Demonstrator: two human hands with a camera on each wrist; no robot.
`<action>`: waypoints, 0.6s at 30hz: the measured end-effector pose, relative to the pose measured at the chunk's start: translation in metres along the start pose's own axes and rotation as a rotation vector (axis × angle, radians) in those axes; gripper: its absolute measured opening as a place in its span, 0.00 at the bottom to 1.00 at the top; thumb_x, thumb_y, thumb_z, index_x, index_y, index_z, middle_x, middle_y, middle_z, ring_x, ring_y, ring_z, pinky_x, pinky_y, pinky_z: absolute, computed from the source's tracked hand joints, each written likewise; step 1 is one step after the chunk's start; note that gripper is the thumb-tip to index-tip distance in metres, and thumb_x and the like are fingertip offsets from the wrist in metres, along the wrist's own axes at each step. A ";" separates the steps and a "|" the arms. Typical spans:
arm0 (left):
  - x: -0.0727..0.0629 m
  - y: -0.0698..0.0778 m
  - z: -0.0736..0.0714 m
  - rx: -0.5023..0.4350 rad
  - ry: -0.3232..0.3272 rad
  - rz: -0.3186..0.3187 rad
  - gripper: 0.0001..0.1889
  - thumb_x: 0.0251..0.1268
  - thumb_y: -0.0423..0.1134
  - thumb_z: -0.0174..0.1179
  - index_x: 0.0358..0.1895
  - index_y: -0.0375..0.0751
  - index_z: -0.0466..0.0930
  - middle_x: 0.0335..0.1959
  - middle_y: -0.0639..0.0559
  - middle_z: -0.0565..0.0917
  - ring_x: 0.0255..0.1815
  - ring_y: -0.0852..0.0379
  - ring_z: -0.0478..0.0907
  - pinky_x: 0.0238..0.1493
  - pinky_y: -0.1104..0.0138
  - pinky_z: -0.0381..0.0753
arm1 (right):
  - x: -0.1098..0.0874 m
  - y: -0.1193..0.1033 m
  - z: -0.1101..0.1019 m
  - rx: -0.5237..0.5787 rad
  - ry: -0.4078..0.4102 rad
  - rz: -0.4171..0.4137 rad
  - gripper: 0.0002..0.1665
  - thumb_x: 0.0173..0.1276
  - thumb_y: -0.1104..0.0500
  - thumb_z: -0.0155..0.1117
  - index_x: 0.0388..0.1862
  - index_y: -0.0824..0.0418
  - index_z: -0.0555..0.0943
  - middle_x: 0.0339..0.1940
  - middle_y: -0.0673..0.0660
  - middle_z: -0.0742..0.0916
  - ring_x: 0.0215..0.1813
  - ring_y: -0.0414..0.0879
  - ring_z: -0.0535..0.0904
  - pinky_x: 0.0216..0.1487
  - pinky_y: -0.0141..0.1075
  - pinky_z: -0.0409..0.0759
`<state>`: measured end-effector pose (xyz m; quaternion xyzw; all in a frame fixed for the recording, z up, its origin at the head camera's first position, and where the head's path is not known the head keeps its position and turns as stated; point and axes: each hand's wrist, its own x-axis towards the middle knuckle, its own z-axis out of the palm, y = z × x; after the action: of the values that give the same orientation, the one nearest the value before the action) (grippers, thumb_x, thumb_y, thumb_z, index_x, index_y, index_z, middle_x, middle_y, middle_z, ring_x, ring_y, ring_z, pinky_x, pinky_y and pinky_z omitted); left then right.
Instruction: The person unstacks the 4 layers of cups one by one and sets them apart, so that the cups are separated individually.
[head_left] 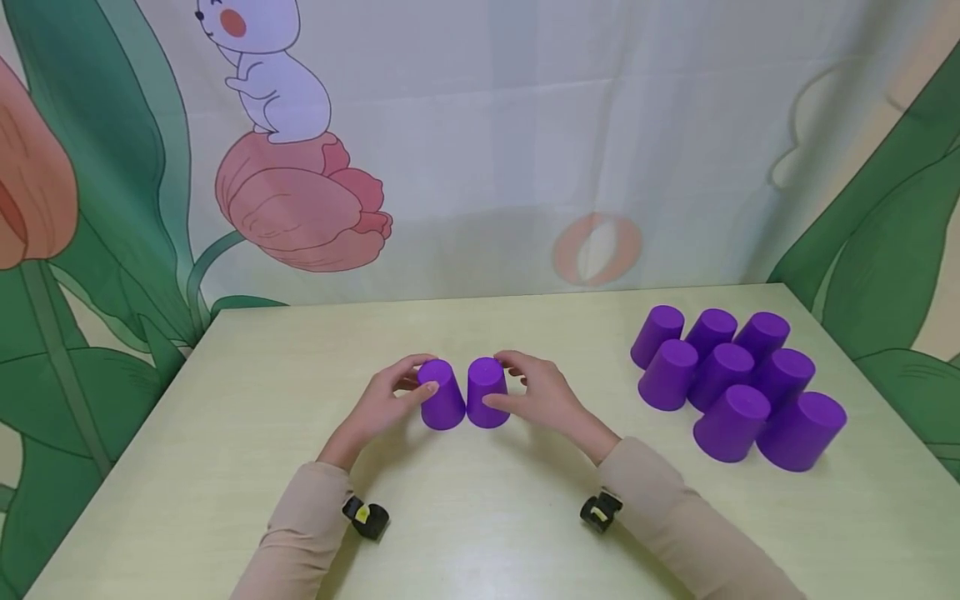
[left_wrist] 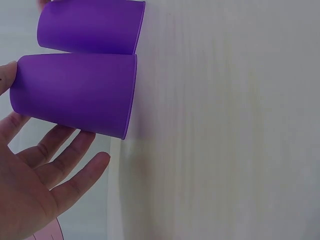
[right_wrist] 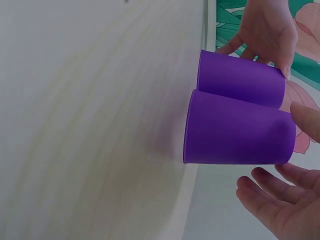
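Observation:
Two purple plastic cups stand upside down side by side near the middle of the table, rims touching or almost touching. My left hand [head_left: 382,404] pinches the left cup [head_left: 443,404] near its closed top, thumb on the near side and fingers on the far side. The right cup [head_left: 486,379] is held the same way by my right hand [head_left: 547,396]. In the left wrist view, the left cup [left_wrist: 75,92] has the lower fingers spread beside it. The right wrist view shows the right cup [right_wrist: 237,132] between thumb and fingertips.
Several more purple cups [head_left: 722,377] stand upside down in a close group on the right of the pale table [head_left: 480,533]. Behind the table hangs a curtain [head_left: 480,167] printed with a white animal and flowers. A dark strap-mounted camera sits on each wrist.

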<state>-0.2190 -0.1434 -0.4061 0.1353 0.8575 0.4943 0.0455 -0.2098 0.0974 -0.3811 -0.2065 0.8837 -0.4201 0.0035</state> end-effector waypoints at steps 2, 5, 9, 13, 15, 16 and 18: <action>0.000 -0.001 0.000 0.002 0.000 0.007 0.21 0.62 0.43 0.57 0.58 0.48 0.71 0.44 0.45 0.79 0.46 0.47 0.74 0.49 0.51 0.69 | 0.002 0.000 0.002 0.001 0.000 -0.004 0.30 0.55 0.56 0.69 0.55 0.65 0.73 0.49 0.59 0.81 0.51 0.58 0.75 0.49 0.49 0.74; -0.002 0.004 -0.001 0.004 0.002 0.008 0.21 0.63 0.43 0.57 0.59 0.46 0.71 0.44 0.44 0.79 0.46 0.47 0.74 0.50 0.50 0.69 | 0.005 0.001 0.006 0.002 0.005 -0.012 0.29 0.55 0.57 0.69 0.55 0.65 0.73 0.48 0.59 0.82 0.49 0.56 0.77 0.48 0.49 0.74; -0.002 0.003 0.000 0.006 0.006 0.011 0.20 0.63 0.42 0.56 0.59 0.46 0.70 0.44 0.44 0.79 0.46 0.47 0.74 0.50 0.50 0.69 | 0.008 0.004 0.011 0.001 0.020 -0.016 0.28 0.55 0.57 0.69 0.54 0.64 0.74 0.46 0.58 0.83 0.47 0.54 0.78 0.47 0.47 0.75; 0.000 -0.002 0.001 0.006 0.008 0.021 0.20 0.63 0.43 0.56 0.58 0.48 0.71 0.44 0.45 0.79 0.46 0.47 0.74 0.49 0.51 0.70 | 0.009 0.005 0.013 0.015 0.032 -0.021 0.26 0.55 0.57 0.69 0.52 0.64 0.75 0.44 0.58 0.83 0.45 0.53 0.79 0.46 0.47 0.76; -0.001 -0.002 0.002 0.003 0.008 0.019 0.20 0.62 0.43 0.57 0.58 0.48 0.71 0.44 0.45 0.79 0.46 0.47 0.74 0.49 0.51 0.70 | 0.008 0.005 0.012 0.022 0.034 -0.021 0.26 0.55 0.58 0.69 0.52 0.64 0.75 0.43 0.58 0.83 0.44 0.53 0.79 0.46 0.47 0.76; 0.000 -0.002 0.002 0.002 0.009 0.017 0.20 0.62 0.43 0.57 0.58 0.48 0.71 0.44 0.45 0.79 0.46 0.47 0.74 0.49 0.51 0.70 | 0.008 0.005 0.012 0.025 0.035 -0.019 0.26 0.55 0.58 0.69 0.52 0.64 0.75 0.43 0.58 0.83 0.44 0.53 0.79 0.46 0.47 0.76; -0.001 -0.001 0.002 0.003 0.010 0.016 0.20 0.62 0.43 0.57 0.58 0.47 0.71 0.44 0.45 0.79 0.46 0.47 0.74 0.49 0.51 0.70 | 0.006 0.004 0.010 0.030 0.038 -0.013 0.26 0.55 0.58 0.68 0.52 0.65 0.74 0.43 0.58 0.83 0.44 0.53 0.79 0.46 0.47 0.76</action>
<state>-0.2180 -0.1427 -0.4082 0.1400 0.8572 0.4942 0.0370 -0.2149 0.0903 -0.3894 -0.2041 0.8758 -0.4372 -0.0129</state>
